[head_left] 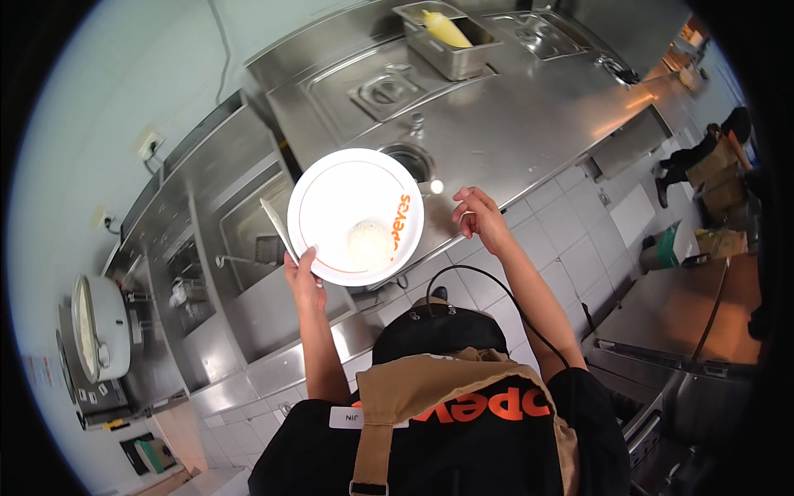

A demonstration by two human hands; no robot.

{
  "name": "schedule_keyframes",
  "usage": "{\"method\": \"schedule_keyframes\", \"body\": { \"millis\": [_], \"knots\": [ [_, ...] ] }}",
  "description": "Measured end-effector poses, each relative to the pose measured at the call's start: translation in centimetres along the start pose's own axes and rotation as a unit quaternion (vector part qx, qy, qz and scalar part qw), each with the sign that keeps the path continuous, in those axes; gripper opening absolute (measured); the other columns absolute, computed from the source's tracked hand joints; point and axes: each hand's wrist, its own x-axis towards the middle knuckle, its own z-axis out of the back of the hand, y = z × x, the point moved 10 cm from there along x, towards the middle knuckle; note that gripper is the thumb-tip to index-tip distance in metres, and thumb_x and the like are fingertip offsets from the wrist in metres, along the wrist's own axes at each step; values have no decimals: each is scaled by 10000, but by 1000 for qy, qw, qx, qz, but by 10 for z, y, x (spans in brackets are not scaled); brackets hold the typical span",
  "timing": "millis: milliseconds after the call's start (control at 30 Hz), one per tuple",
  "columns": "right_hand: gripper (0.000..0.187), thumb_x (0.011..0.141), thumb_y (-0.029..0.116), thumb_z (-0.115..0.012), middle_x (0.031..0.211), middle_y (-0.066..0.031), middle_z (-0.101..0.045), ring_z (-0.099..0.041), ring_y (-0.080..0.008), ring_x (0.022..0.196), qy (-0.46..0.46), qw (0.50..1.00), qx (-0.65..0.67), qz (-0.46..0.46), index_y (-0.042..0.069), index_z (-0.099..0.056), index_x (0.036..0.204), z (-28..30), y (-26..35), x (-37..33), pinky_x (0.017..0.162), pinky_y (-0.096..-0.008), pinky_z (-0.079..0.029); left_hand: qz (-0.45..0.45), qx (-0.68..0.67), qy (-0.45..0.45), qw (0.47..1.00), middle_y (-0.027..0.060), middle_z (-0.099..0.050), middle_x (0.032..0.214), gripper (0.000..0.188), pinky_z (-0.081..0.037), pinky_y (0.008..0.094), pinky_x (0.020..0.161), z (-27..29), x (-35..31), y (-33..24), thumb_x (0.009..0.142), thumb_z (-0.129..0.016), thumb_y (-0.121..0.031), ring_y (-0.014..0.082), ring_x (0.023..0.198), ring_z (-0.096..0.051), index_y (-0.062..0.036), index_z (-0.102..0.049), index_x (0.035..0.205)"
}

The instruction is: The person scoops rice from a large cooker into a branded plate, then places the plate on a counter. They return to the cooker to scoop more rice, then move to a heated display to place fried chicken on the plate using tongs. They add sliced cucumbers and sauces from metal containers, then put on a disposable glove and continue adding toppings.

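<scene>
My left hand (306, 277) is closed on the rim of a round white plate (331, 190) with orange lettering, its thumb on the near-left edge. A small mound of white rice (370, 241) sits on the lower right part of the plate. Beside the plate's left rim, a flat white piece (277, 225) sticks up from the same hand; its kind is unclear. To the right of the plate, my right hand (481, 219) hangs in the air with fingers loosely bent and apart, holding nothing. A white round knob-like end (437, 187) shows between plate and hand, over the counter.
Beyond the plate runs a steel counter (504, 116) with a round well (413, 157) and a small tap (418, 124). A yellow squeeze bottle (447, 30) lies in a steel pan (459, 59). At left stands a large white pot-shaped cooker (116, 322). Another person's legs (695, 157) show far right.
</scene>
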Motion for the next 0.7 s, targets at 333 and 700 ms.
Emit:
{"method": "schedule_keyframes", "body": {
  "millis": [333, 700],
  "knots": [
    [539, 808, 199, -635, 1047, -136, -590, -601, -206, 918, -58, 997, 45, 23, -12, -441, 1265, 56, 55, -7, 794, -325, -506, 110, 105, 168, 974, -16, -555, 705, 357, -263, 171, 346, -155, 33, 8, 926, -495, -417, 59, 514, -519, -66, -523, 985],
    [468, 825, 215, -570, 990, -134, -583, -617, -224, 860, -326, 913, 214, 123, -11, -425, 1208, 265, 64, -82, 744, -329, -530, -145, 746, 306, 574, 148, -603, 927, 396, -474, 408, 738, -231, 89, 0, 817, -603, -340, 328, 883, -594, -33, -610, 1068]
  ]
}}
